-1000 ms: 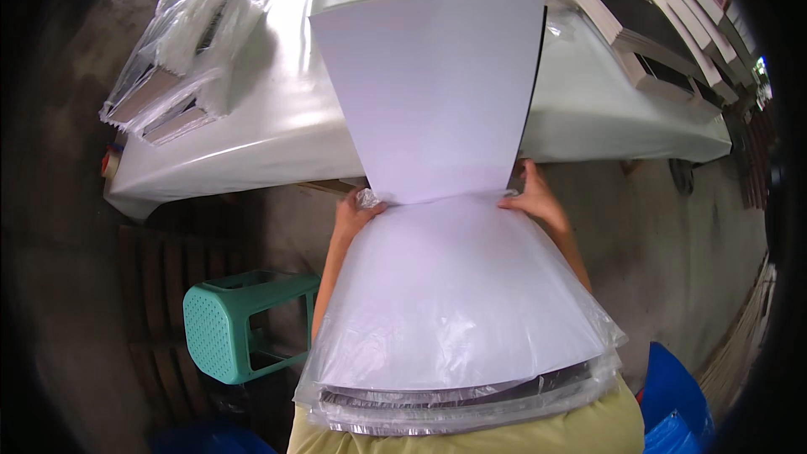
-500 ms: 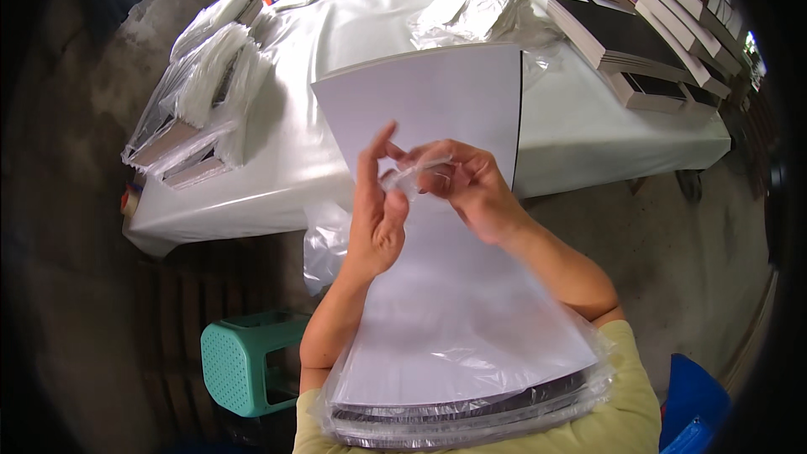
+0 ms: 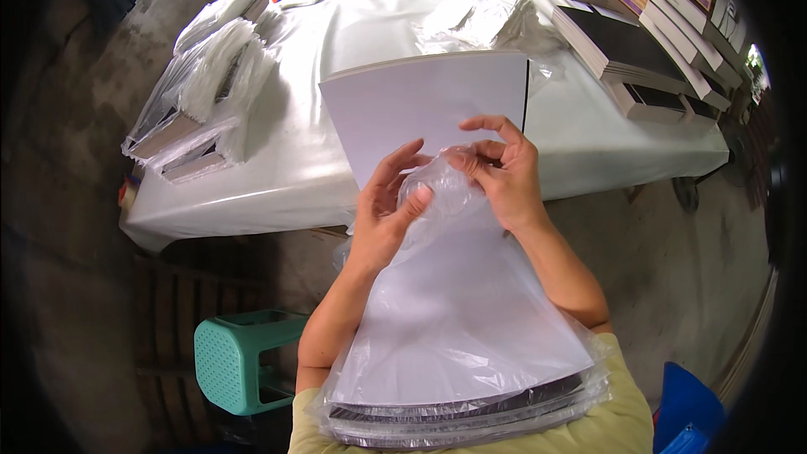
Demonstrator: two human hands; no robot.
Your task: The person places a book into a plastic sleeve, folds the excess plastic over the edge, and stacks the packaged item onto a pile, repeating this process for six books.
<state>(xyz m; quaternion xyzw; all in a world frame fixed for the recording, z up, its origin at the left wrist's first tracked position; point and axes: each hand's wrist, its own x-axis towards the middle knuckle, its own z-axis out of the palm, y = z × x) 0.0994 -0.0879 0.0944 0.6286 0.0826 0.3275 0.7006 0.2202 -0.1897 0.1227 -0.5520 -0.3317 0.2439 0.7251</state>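
A large, flat, white-faced piece with a dark right edge (image 3: 429,97) runs from my lap up to the table edge, its far end bare. Clear plastic bag film (image 3: 441,189) is bunched over its middle, and film also covers the near end, where dark-edged layers (image 3: 462,412) are stacked. My left hand (image 3: 378,227) has its thumb on top of the film and its fingers behind it. With thumb and forefinger, my right hand (image 3: 511,181) pinches the film's upper edge, the other fingers raised. Whether the bunched film joins the near film, I cannot tell.
Plastic-wrapped book-like blocks (image 3: 197,109) lie at the table's left. White plastic bags (image 3: 487,21) are heaped farther back. Stacks of thick dark-topped blocks (image 3: 622,46) fill the right side. A green stool (image 3: 231,366) stands at lower left, a blue object (image 3: 689,408) at lower right.
My hands have spread the twisted film into a wider, open bunch. My right hand has moved right, its fingers lifted. The view has shifted slightly.
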